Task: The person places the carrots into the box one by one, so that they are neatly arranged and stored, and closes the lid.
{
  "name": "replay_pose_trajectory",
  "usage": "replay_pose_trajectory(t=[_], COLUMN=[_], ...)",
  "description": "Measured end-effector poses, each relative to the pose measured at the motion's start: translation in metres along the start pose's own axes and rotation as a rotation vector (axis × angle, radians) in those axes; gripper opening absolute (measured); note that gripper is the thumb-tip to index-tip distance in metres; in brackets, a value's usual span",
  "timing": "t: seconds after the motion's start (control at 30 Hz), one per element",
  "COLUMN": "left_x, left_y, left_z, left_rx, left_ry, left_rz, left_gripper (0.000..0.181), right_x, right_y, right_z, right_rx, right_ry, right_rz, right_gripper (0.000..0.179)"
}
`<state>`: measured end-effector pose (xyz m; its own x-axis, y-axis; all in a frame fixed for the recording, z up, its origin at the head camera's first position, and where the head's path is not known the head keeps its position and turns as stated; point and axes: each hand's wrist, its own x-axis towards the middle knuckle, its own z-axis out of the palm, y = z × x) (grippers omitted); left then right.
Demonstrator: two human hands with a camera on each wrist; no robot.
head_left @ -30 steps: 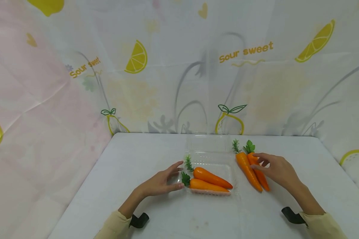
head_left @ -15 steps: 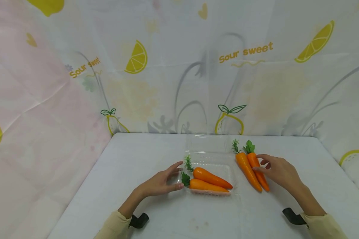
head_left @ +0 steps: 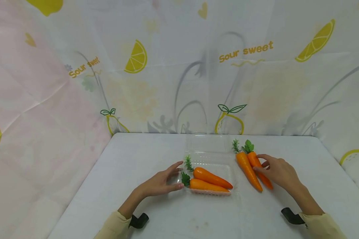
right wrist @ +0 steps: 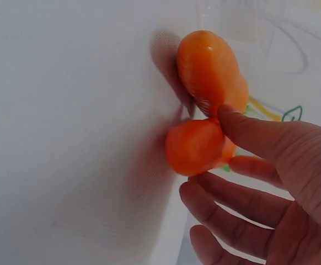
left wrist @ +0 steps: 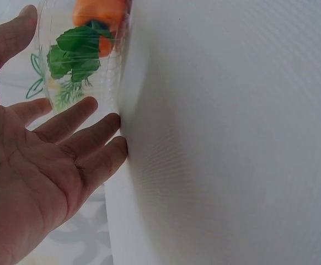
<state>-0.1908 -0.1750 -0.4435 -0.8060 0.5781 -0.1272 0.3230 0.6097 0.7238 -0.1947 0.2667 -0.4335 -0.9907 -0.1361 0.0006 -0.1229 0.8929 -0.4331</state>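
A clear plastic box [head_left: 226,172] lies with its lid [head_left: 207,143] folded back, holding two orange carrots, one farther carrot [head_left: 212,177] and one nearer carrot [head_left: 207,185]. Their green tops point left. My left hand [head_left: 159,182] is at the box's left side, thumb and fingers spread and relaxed; in the left wrist view the box wall stands between its thumb and index finger. Right of the box my right hand [head_left: 279,170] pinches the rightmost carrot [right wrist: 193,148] between thumb and fingers. Another carrot [head_left: 247,171] lies beside it on the left, close against it.
A white table [head_left: 143,149] carries everything, and a lemon-printed cloth [head_left: 167,83] hangs behind its far edge. Each wrist wears a black mount, one left mount [head_left: 139,220] and one right mount [head_left: 292,216].
The rightmost carrot has turned a little in my right hand, its tip shifting right and its leafy top slightly left. My left hand and the box have stayed in place.
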Motion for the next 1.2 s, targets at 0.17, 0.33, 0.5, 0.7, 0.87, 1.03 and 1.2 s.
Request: replay_pose_trajectory(t=[0.17, 0.33, 0.5, 0.7, 0.87, 1.03, 1.2], left_x=[-0.0004, -0.0001, 0.0002, 0.0002, 0.0005, 0.0008, 0.0006], left_y=[0.0000, -0.0001, 0.0001, -0.0008, -0.0009, -0.0003, -0.0001], left_z=[0.0000, 0.0000, 0.0001, 0.0000, -0.0002, -0.0008, -0.0001], left_rx=[0.002, 0.007, 0.008, 0.003, 0.005, 0.006, 0.003], left_ry=[0.000, -0.003, -0.006, -0.008, -0.010, -0.007, -0.007], left_rz=[0.002, -0.002, -0.004, 0.001, 0.005, 0.012, -0.001], left_gripper=[0.084, 0.084, 0.084, 0.085, 0.084, 0.084, 0.084], right_x=[-0.0005, -0.0016, -0.0023, -0.0021, -0.0022, -0.0041, -0.0063], right_y=[-0.0016, -0.0024, -0.0020, -0.0014, -0.0015, -0.0013, -0.0009], right_z=[-0.0009, -0.0015, -0.0006, -0.0004, -0.0007, -0.0012, -0.0032], right_rx=[0.000, 0.000, 0.009, 0.016, 0.034, 0.057, 0.063], right_ry=[-0.020, -0.023, -0.020, -0.027, -0.043, -0.026, 0.013], right_rz=[0.033, 0.040, 0.033, 0.035, 0.048, 0.039, 0.014], right_gripper=[0.058, 0.057, 0.057, 0.058, 0.059, 0.059, 0.057])
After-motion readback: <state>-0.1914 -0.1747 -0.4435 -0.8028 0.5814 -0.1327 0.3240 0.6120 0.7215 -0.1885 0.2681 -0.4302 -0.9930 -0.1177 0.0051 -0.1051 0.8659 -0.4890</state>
